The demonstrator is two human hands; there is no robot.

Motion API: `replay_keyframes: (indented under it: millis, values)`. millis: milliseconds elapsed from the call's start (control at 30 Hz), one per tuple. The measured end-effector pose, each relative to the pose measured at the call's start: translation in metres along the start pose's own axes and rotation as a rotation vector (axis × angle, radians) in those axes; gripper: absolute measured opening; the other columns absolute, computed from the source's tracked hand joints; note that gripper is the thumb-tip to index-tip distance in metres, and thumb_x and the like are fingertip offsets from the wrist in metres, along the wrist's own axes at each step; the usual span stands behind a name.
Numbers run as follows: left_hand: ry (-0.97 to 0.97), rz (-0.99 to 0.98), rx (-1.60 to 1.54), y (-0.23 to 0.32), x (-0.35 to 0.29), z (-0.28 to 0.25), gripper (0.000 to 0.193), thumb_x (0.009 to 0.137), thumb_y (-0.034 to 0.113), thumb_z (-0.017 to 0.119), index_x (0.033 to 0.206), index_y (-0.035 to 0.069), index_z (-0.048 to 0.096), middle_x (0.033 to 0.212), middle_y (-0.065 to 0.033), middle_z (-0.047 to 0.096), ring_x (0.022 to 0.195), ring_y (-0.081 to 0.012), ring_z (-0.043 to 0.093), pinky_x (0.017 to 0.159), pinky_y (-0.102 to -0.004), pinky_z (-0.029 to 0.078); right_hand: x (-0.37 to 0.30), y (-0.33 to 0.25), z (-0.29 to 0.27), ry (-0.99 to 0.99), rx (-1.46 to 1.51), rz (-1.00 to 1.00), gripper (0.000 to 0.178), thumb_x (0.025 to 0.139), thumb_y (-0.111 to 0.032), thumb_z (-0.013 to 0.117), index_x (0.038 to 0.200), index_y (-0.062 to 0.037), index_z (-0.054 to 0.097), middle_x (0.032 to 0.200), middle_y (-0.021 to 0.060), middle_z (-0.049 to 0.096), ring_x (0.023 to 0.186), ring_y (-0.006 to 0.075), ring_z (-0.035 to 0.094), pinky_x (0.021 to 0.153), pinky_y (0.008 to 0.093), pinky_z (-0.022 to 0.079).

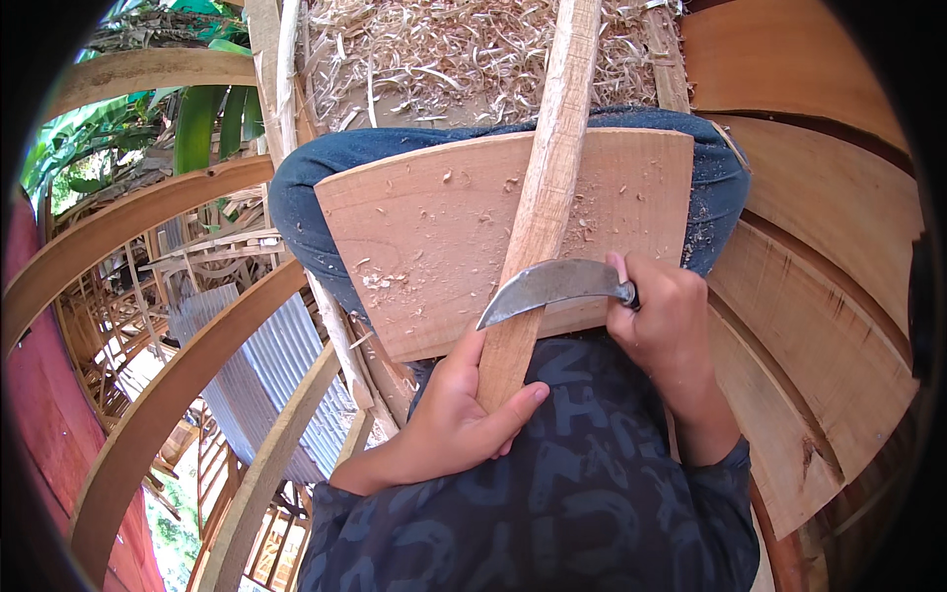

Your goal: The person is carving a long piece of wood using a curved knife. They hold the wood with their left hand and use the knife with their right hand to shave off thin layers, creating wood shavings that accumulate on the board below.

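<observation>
A long, pale strip of wood [546,187] slants away from my lap toward the far edge of the view. Its near end sits in my left hand [459,419], with the thumb over one side and the fingers beneath, mostly hidden. My right hand [663,311] is closed round the dark handle of a curved knife [562,284]. The broad grey blade lies across the strip, its tip pointing left, just above my left hand's fingers. Under the strip, a wide wooden board [424,232] rests over my legs, sprinkled with small shavings.
Curly shavings [444,59] cover the floor ahead. Wooden planks [799,345] line the right side. At left, curved wooden slats [187,380] form a railing, with a corrugated metal sheet [266,365] and scrap wood below. Green leaves [202,128] show at upper left.
</observation>
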State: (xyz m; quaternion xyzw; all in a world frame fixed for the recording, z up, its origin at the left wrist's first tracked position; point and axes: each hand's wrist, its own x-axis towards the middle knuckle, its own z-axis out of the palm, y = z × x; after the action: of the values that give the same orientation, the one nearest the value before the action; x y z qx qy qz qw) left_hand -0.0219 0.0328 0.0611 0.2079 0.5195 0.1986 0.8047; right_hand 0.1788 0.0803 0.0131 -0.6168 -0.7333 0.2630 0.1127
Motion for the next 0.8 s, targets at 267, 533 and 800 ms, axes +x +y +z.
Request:
replay_keyframes:
  millis: [267, 533, 800]
  values:
    - [-0.026, 0.016, -0.060, 0.004, 0.004, 0.002, 0.043, 0.087, 0.011, 0.059, 0.120, 0.001, 0.032, 0.065, 0.0007, 0.050, 0.045, -0.0037, 0.047, 0.039, -0.0174, 0.037, 0.019, 0.018, -0.001, 0.145, -0.064, -0.032, 0.023, 0.078, -0.010, 0.060, 0.060, -0.0015, 0.048, 0.056, 0.0187, 0.048, 0.051, 0.0368, 0.051, 0.046, 0.0399, 0.038]
    - [-0.048, 0.029, -0.101, 0.009, 0.003, -0.001, 0.040, 0.088, 0.010, 0.058, 0.117, 0.001, 0.033, 0.066, 0.0007, 0.050, 0.045, -0.0033, 0.047, 0.038, -0.0172, 0.037, 0.026, 0.016, 0.000, 0.190, -0.128, -0.018, 0.022, 0.079, -0.014, 0.059, 0.061, -0.0026, 0.052, 0.057, 0.0186, 0.052, 0.053, 0.0372, 0.054, 0.046, 0.0414, 0.040]
    - [-0.079, -0.057, -0.132, -0.001, -0.013, -0.012, 0.043, 0.088, 0.009, 0.058, 0.119, 0.001, 0.030, 0.061, -0.0002, 0.049, 0.044, -0.0047, 0.047, 0.037, -0.0186, 0.037, 0.024, 0.119, -0.064, 0.336, -0.146, 0.512, 0.041, 0.090, -0.027, 0.054, 0.063, 0.0036, 0.049, 0.050, 0.0027, 0.035, 0.049, 0.0108, 0.031, 0.044, 0.0332, 0.028]
